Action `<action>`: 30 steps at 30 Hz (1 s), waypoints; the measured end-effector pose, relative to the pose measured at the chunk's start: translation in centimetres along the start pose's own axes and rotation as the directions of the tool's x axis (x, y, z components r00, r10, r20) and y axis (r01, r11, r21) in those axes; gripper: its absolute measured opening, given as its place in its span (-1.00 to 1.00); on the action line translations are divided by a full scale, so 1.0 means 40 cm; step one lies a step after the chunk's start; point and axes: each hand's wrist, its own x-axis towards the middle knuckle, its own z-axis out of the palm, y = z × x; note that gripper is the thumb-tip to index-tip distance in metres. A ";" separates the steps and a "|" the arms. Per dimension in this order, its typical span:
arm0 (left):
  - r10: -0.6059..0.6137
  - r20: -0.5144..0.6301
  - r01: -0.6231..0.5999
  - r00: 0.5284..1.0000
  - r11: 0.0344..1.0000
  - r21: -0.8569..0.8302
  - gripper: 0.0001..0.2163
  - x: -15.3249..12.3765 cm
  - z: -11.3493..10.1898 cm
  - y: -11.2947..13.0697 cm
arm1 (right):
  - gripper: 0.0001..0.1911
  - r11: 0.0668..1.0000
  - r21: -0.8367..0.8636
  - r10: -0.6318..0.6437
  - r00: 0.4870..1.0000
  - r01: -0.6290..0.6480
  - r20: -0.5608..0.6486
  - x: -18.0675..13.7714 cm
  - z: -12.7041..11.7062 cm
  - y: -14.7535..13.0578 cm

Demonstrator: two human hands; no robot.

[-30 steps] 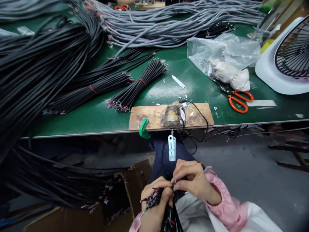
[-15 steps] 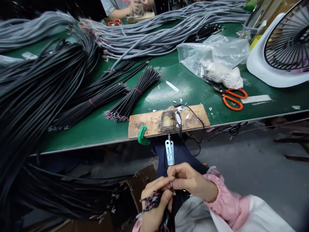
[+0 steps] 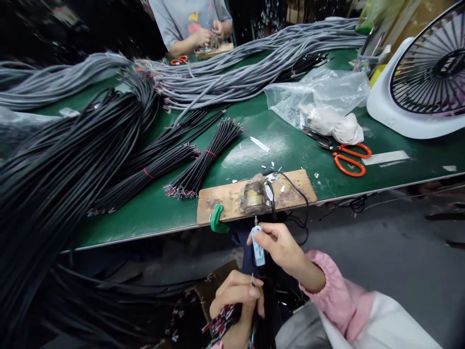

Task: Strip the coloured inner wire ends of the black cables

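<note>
Two-handed work, apparently mid-cycle: w/ right hand [image 3: 281, 246], pinching light-blue clip [image 3: 259, 255] just below metal tip [image 3: 256, 220] of cylindrical unit [image 3: 254, 198] on wooden board [image 3: 217, 198]; w/ left hand [image 3: 238, 295], gripping bunch of black cables [image 3: 223, 321], coloured ends over palm side, plus one thin wire end [image 3: 252, 278] poking up at fingers. Prob. done: pair of black bundles [image 3: 201, 165] on counter [image 3: 247, 157], tied w/ red bands. Prob. remaining: lots, incl. big heap of loose black cables [image 3: 72, 160] at left & grey cables [image 3: 254, 65] across back, both clear of either hand; exact qty. can't tell. Re writing: some lettering on fan hub [image 3: 447, 65], too small/blurred to read; on white strip [image 3: 387, 157], nothing legible; on co-worker's grey shirt [image 3: 174, 22], coloured print, w/o readable words
</note>
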 end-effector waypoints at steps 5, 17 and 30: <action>-0.002 0.011 0.002 1.000 0.999 0.037 -0.89 0.016 0.010 -0.015 | -0.39 0.967 0.246 0.053 0.997 -0.067 0.064 0.005 0.014 0.026; -0.132 -0.016 0.133 0.991 0.989 0.070 -0.93 0.017 0.021 -0.004 | -0.31 0.848 0.481 0.109 0.961 -0.224 0.255 -0.001 0.004 0.080; -0.206 0.183 0.196 0.961 0.978 0.075 -0.87 0.002 -0.031 0.025 | -0.59 0.971 0.229 0.038 0.989 -0.070 0.140 -0.096 -0.056 0.119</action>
